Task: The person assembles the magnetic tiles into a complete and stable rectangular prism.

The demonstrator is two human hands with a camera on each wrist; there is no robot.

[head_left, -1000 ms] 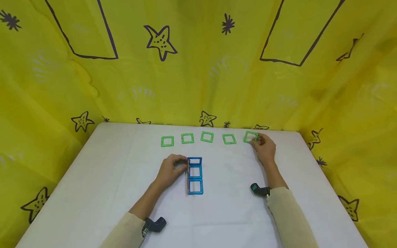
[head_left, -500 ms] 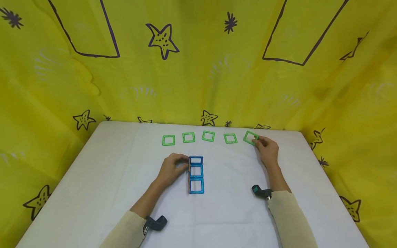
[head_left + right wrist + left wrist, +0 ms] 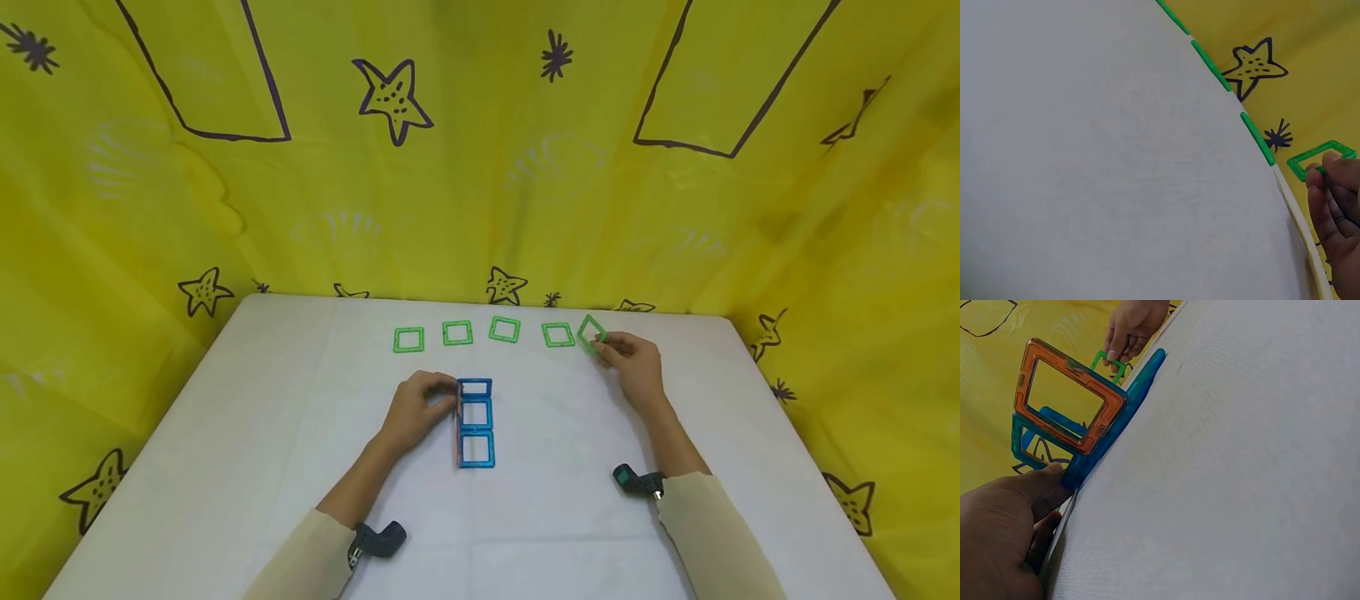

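Blue square magnetic tiles stand in the middle of the table: two lie flat in a column, the front one [image 3: 477,465] nearest me, and another blue tile [image 3: 475,381] stands upright at the far end. Along the left side an orange magnetic tile [image 3: 1024,375] stands on edge, with a teal-edged tile [image 3: 1016,439] beside it. My left hand [image 3: 414,410] pinches the far left corner of this build between thumb and fingers. At the right, my right hand [image 3: 637,367] pinches a green square magnetic tile [image 3: 1310,152] by one corner, holding it tilted above the table.
Several green square tiles lie spaced in a row at the back, from the leftmost tile [image 3: 409,349] to the rightmost tile [image 3: 558,344]. The white-covered table [image 3: 225,467] ends just behind them, against a yellow curtain [image 3: 465,208].
My right hand has lifted the rightmost green tile from the row, turned it to a diamond and shifted it left. My left hand stays at the blue and orange build.
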